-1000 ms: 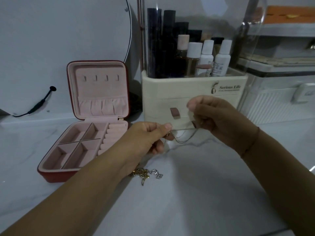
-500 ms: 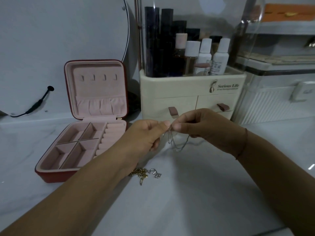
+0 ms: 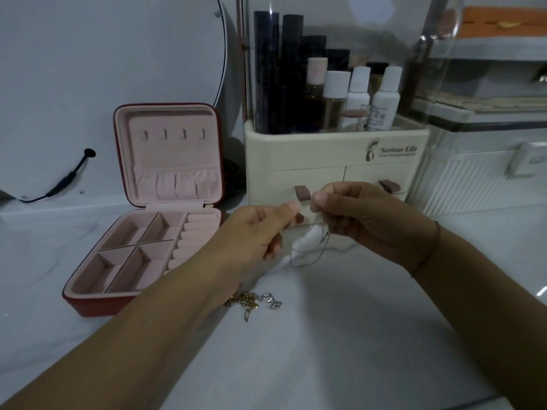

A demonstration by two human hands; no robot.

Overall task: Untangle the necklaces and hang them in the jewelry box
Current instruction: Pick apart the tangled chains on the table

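The white tabletop [image 3: 340, 335] carries everything. A round mirror [image 3: 103, 69] leans along its back edge at the left, and a cream cosmetics organizer [image 3: 334, 161] full of bottles [image 3: 355, 96] stands at the back middle. A clear storage case [image 3: 479, 173] sits toward the back right corner. The red jewelry box [image 3: 97, 306] lies open near the left edge, its pink lid upright and its compartments holding nothing I can make out.

Both hands are raised over the middle of the tabletop, just in front of the organizer's drawers. The left hand [image 3: 254, 235] and the right hand [image 3: 364, 217] sit close together but not touching. Each pinches a thin chain [image 3: 307, 255] between thumb and forefinger, and its loops sag below them. A heap of gold and silver necklaces [image 3: 251, 301] lies on the tabletop, partly under the left forearm.

As I judge it, the main risk is pulling the hands apart too firmly, which could tighten a knot or snap so fine a chain. The sagging loops could also drop into the heap below and snag again. The left forearm could drag that heap toward the near edge.

The small hooks [image 3: 174, 134] in the lid are bare. Reaching them means crossing left past the box's tray, and the drawer pulls close behind the fingers could catch a swinging loop.
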